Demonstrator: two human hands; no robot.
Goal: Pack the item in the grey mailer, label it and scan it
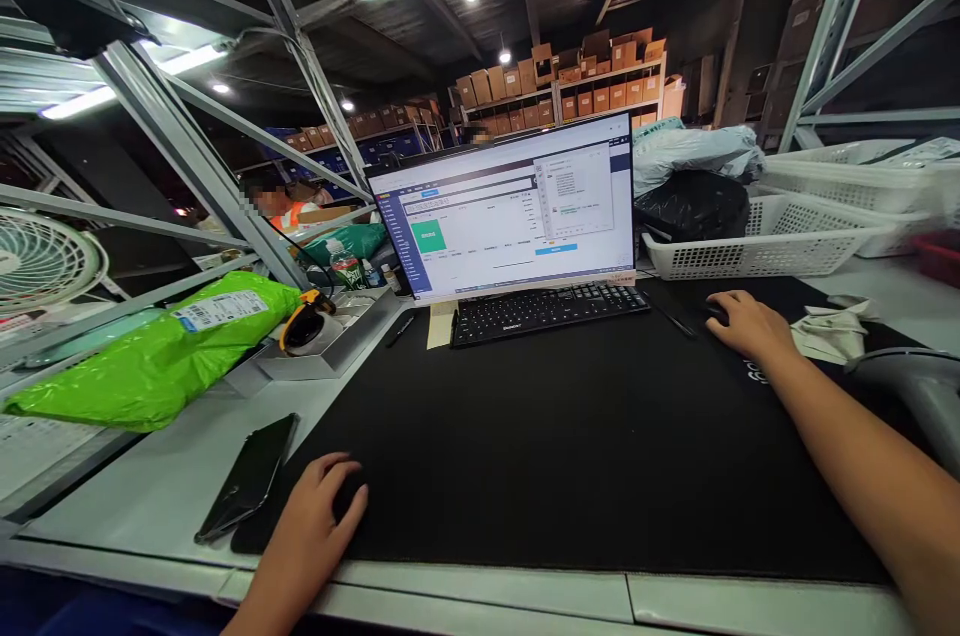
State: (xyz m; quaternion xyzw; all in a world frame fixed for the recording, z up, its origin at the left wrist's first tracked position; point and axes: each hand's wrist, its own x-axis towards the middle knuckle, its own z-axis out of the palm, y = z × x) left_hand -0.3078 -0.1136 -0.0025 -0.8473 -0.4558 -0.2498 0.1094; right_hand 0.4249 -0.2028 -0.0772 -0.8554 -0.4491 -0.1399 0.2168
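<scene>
My right hand [752, 326] lies curled over a dark computer mouse [715, 312] on the black desk mat [570, 446], right of the black keyboard [547, 309]. My left hand [319, 506] rests on the mat's near left corner with its fingers bent and nothing visible in it, next to a black phone [249, 476] lying flat. A monitor [510, 206] showing a white software window stands behind the keyboard.
A bright green mailer bag [161, 356] lies at the left, beside an orange-and-black scanner [304, 321] on a stand. White plastic baskets [757, 251] with parcels sit at the right, crumpled cloth [829, 331] near them. A fan [41, 261] stands far left. Another person works behind the metal frame.
</scene>
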